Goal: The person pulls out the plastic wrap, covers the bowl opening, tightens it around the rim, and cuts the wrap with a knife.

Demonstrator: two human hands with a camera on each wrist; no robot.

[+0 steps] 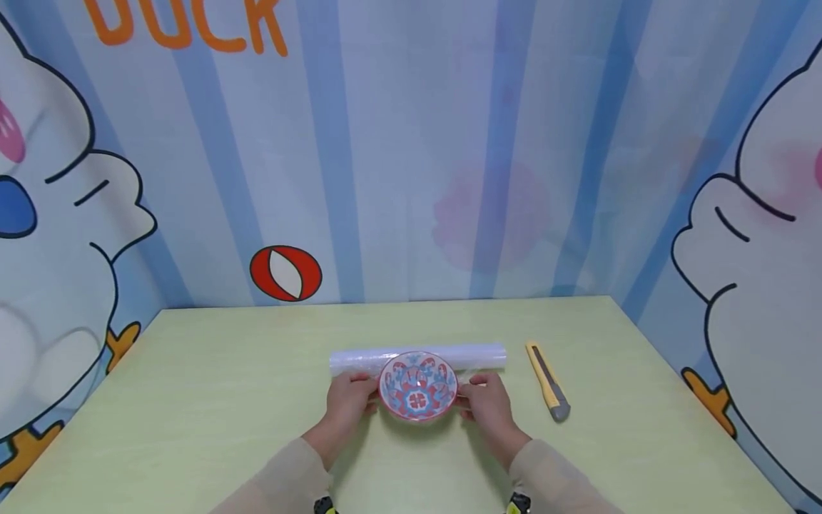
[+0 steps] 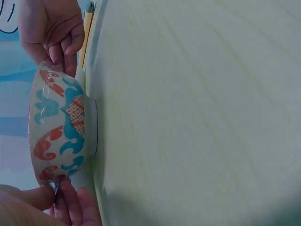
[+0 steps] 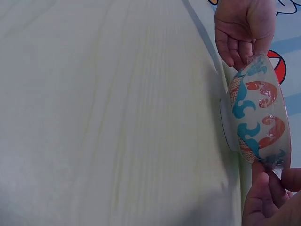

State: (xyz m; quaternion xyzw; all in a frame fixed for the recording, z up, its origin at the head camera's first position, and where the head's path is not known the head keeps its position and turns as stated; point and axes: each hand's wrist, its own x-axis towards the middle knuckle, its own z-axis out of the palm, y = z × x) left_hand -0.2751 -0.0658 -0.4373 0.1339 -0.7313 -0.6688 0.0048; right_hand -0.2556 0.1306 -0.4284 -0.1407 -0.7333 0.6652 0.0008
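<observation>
A bowl (image 1: 417,385) with a red, blue and white pattern sits between my hands, its foot close over the table in the wrist views. Clear cling film (image 2: 57,184) clings to its outer wall and bunches at both sides of the rim. My left hand (image 1: 349,408) pinches the bunched film at the left side, thumb over the fingertips. On the opposite side my right hand (image 1: 491,408) pinches the film (image 3: 277,170) the same way. Behind the bowl lies a roll of cling film (image 1: 478,355), partly hidden by the bowl.
A yellow and grey utility knife (image 1: 548,382) lies on the table to the right of the roll. The pale wooden table (image 1: 225,371) ends at a striped blue curtain (image 1: 411,178) printed with cartoon figures.
</observation>
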